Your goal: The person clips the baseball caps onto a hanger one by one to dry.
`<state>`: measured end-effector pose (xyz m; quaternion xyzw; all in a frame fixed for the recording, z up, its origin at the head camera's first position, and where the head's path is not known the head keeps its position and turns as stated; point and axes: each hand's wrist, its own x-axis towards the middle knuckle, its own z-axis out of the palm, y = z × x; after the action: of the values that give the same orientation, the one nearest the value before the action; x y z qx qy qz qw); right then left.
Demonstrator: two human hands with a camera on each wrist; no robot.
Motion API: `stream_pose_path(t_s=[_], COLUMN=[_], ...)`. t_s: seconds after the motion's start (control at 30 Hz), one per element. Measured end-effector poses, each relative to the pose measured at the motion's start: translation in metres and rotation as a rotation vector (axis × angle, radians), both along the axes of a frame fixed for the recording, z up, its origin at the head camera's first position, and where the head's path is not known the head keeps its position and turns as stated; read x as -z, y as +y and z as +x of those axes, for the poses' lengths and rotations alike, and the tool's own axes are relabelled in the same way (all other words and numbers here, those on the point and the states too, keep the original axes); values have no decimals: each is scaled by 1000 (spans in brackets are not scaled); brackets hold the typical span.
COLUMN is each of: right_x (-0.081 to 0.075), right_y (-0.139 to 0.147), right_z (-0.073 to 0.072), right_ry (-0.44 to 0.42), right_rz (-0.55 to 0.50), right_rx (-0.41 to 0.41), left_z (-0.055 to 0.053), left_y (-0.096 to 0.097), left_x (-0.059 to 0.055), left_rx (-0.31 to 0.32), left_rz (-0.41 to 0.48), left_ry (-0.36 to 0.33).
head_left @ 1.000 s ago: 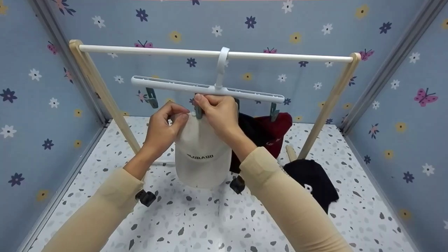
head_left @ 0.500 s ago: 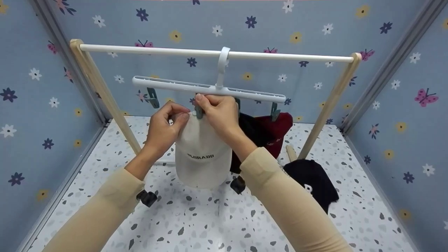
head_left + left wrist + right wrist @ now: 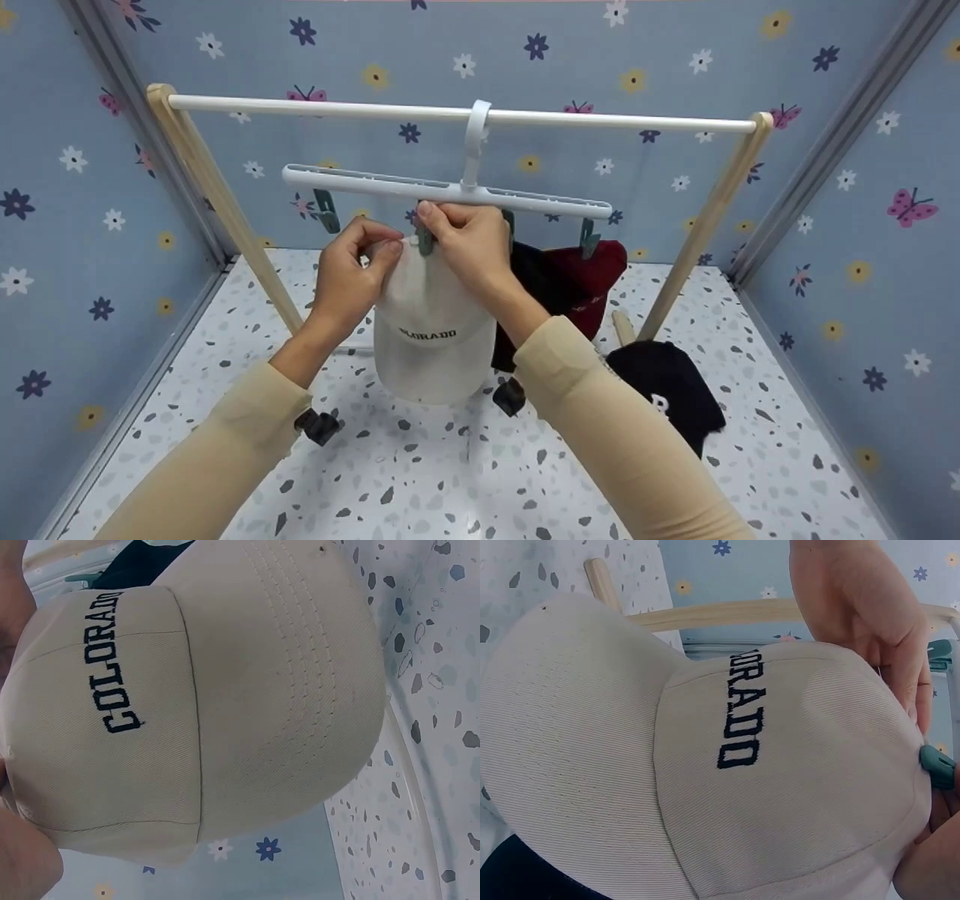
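The left hand [image 3: 349, 268] is pinching the pale cap [image 3: 435, 367], the right hand [image 3: 480, 244] is gripping a green clip [image 3: 425, 240], and too shallow a bite could be risking a fall.

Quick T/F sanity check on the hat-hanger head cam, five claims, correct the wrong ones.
1. The right hand grips a green clip at the top of the cream cap. True.
2. The left hand is idle, away from everything. False: it pinches the crown of the cream cap.
3. The white hanger hooks over the white rail. True.
4. The leftmost clip holds the dark red cap. False: no cap hangs from it; that cap hangs at the rightmost clip.
5. A black cap with white lettering lies on the speckled surface. True.
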<state>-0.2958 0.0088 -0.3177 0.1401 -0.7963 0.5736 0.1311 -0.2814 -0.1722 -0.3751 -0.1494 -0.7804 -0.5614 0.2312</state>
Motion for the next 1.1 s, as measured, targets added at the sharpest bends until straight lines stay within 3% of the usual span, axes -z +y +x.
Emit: stream_pose_path(t_s=[0.87,1.1], right_x=[2,3], right_y=[1,3], right_z=[1,2], right_ry=[-3,-23], right_rz=[-20,-17], right_rx=[-19,-47], left_z=[1,0], left_y=[4,2], left_x=[-4,-3], left_rx=[-26,-30], left_rz=[80,62], left_ry=[-9,-5])
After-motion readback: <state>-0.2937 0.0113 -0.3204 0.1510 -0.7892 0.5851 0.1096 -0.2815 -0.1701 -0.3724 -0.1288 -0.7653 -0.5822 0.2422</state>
